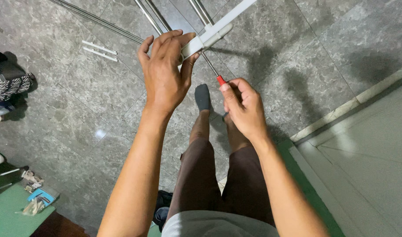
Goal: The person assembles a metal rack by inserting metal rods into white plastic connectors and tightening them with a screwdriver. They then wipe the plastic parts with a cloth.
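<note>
**A:** Screwdriver, head view: red handle, thin metal shaft. It is in the right hand, whose fingers are curled shut around the handle so that only the red top shows above the thumb. The shaft runs up and to the left, with its tip at the white plastic bracket.

**B:** And the left hand?

**A:** The left hand is closed over the lower end of that white bracket, fingers wrapped across the top, thumb underneath. The bracket sits on the end of a white bar that slants away toward the top edge of the picture. Everything is held in the air above the grey stone floor.

**B:** Anything lying on the floor itself?

**A:** Several metal rods run slantwise across the far part of the floor, passing behind the left hand. Two short white strips lie side by side toward the far left, well apart from the hands. Directly below the hands is the person's foot in a dark sock. At the near left corner lies a green mat with small packets on it. A pale raised step borders the floor on the right.
</note>
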